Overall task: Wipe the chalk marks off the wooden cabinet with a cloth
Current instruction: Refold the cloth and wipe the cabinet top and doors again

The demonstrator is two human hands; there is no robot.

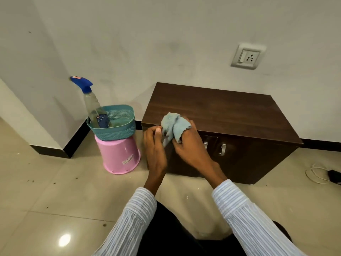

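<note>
A low dark wooden cabinet (230, 111) stands against the wall, with two metal door handles on its front. No chalk marks show on its top from here. A crumpled light blue cloth (174, 126) is held in front of the cabinet's front left edge. My right hand (190, 146) grips the cloth from the right, fingers wrapped under it. My left hand (154, 146) pinches the cloth's left side with thumb and fingers. The hands hide part of the cabinet's left door.
Left of the cabinet, a teal basket (118, 133) sits on an upturned pink bucket (120, 156); a spray bottle (90, 100) with a blue trigger leans in the basket. A wall socket (247, 57) is above the cabinet. Cables (321, 174) lie on the floor at right.
</note>
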